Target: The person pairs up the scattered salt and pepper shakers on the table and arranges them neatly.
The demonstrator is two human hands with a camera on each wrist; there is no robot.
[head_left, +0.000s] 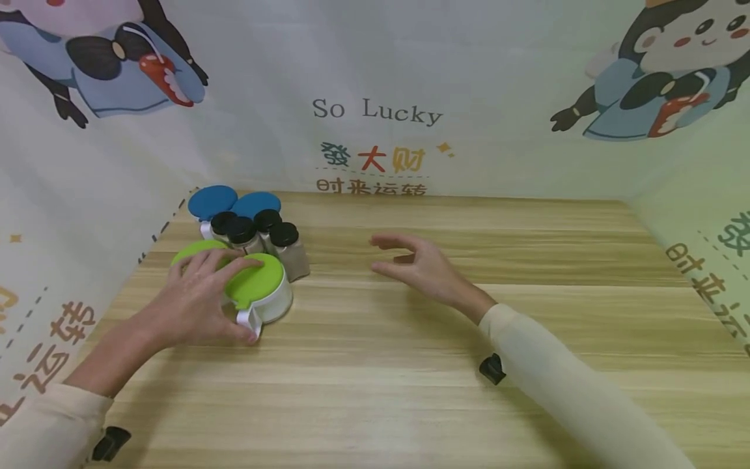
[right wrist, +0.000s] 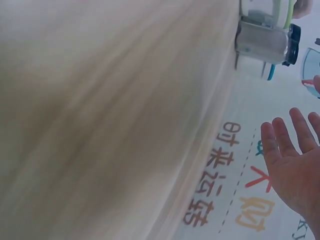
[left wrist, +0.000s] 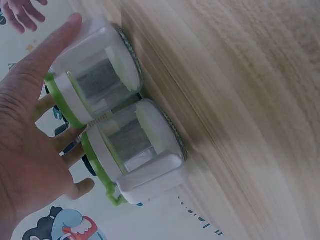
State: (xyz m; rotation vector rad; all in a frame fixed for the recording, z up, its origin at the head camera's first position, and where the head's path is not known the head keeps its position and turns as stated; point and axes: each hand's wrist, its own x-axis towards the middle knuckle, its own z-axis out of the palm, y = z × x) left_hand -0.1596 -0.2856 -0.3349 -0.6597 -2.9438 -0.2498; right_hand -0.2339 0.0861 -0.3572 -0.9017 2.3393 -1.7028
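Two handled glass jars with green lids stand side by side at the left of the table. My left hand [head_left: 196, 296] is spread over them, fingers across the lids and thumb at the white handle of the right-hand green-lidded jar [head_left: 266, 296]. The wrist view from the left shows the other green-lidded jar [left wrist: 145, 135] beside it, with the fingers reaching behind the lids. My right hand [head_left: 418, 267] hovers over mid-table, fingers relaxed and apart from the thumb, holding nothing. Nearest it are several small clear shakers with black caps [head_left: 287, 234].
Behind the shakers stand two containers with blue lids [head_left: 258, 204], close to the back left corner. The wooden table [head_left: 410, 378] meets a printed cloth backdrop [head_left: 498, 117] at its back and sides.
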